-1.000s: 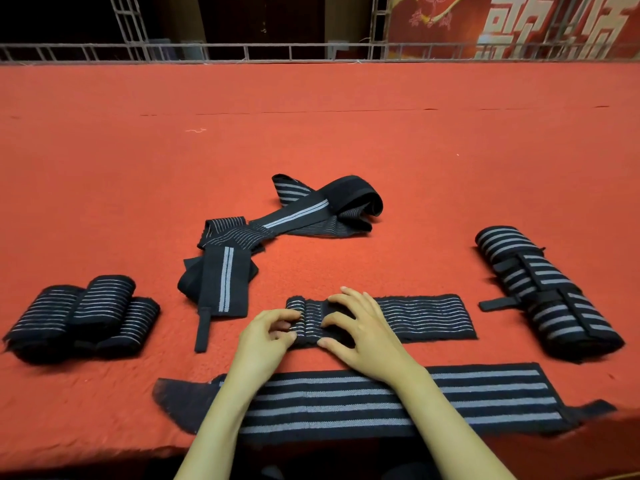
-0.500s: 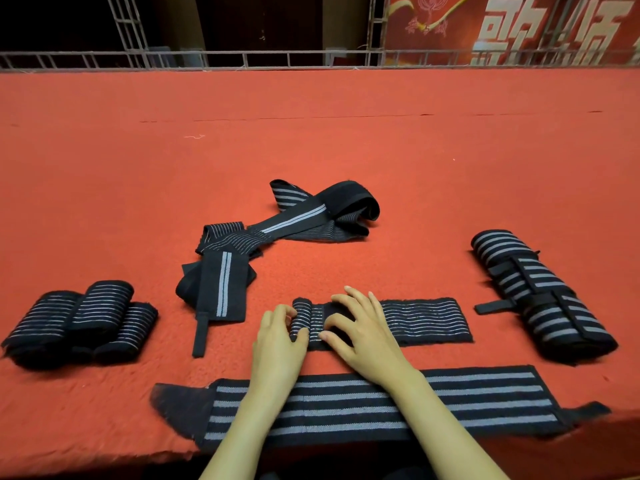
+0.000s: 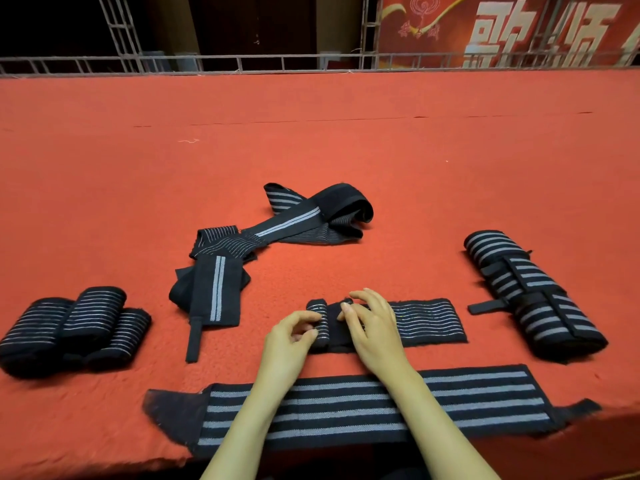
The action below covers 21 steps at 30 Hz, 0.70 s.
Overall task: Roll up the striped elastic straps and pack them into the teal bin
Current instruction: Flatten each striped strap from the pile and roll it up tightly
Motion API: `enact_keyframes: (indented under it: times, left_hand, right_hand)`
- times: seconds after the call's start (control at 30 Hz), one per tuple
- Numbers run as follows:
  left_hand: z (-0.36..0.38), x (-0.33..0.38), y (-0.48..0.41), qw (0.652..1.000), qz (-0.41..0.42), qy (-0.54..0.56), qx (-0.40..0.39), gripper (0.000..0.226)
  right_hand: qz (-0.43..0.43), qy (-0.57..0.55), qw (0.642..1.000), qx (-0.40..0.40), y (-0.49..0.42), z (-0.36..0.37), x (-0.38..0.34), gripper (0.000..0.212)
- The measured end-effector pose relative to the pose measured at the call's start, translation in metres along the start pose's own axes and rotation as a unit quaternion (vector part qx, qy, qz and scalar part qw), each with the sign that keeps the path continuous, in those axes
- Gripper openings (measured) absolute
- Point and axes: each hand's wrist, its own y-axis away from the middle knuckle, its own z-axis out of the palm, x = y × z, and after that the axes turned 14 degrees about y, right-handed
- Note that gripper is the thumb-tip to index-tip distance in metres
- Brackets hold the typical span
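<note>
Black thin-striped strap [image 3: 426, 322] barely rolled; we grip it w/ left hand [image 3: 291, 336] & right hand [image 3: 374, 327], fingers curled. Small rolls [image 3: 69, 323], big roll [image 3: 533, 292] done; wide strap [image 3: 450, 403], tangle [image 3: 277, 230] wait.

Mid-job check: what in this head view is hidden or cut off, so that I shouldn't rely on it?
- Teal bin: nowhere in the head view, so its place cannot be told.
- Thin-striped strap: the left hand and right hand cover its rolled end, so the roll's tightness is unclear.
- Wide strap: both forearms cross its middle.
- Banner: its lettering is cut by the top and right edges.
</note>
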Motion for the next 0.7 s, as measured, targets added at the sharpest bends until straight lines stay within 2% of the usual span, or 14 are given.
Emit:
enact_keyframes:
  times: [0.17,0.27,0.33,0.4,0.53,0.6,0.7]
  left_hand:
    - [0.001,-0.002,-0.006,0.997,-0.075,-0.020,0.025,0.033]
    - [0.010,0.006,-0.009,0.996,-0.064,-0.054,0.033,0.033]
    - [0.017,0.011,-0.010,0.995,-0.053,-0.074,0.028,0.034]
    - [0.019,0.014,-0.012,0.996,-0.061,-0.066,0.028,0.035]
    - [-0.001,0.017,-0.009,0.992,-0.099,0.001,0.073,0.035]
    - [-0.019,0.017,-0.005,0.989,-0.102,0.009,0.103,0.035]
    - [-0.041,0.014,0.001,0.987,-0.081,-0.040,0.136,0.033]
  right_hand:
    - [-0.010,0.010,1.000,0.010,0.000,0.002,0.000,0.064]
    - [-0.019,0.008,0.999,0.024,-0.001,0.004,0.000,0.082]
    - [-0.026,0.007,0.999,0.037,-0.001,0.004,0.002,0.084]
    - [-0.038,0.015,0.998,0.042,-0.001,0.006,0.003,0.075]
    - [-0.096,0.061,0.993,0.012,0.002,0.009,0.003,0.042]
    - [-0.136,0.089,0.987,-0.010,0.003,0.008,0.001,0.038]
    - [-0.174,0.103,0.978,-0.050,0.004,0.003,-0.003,0.037]
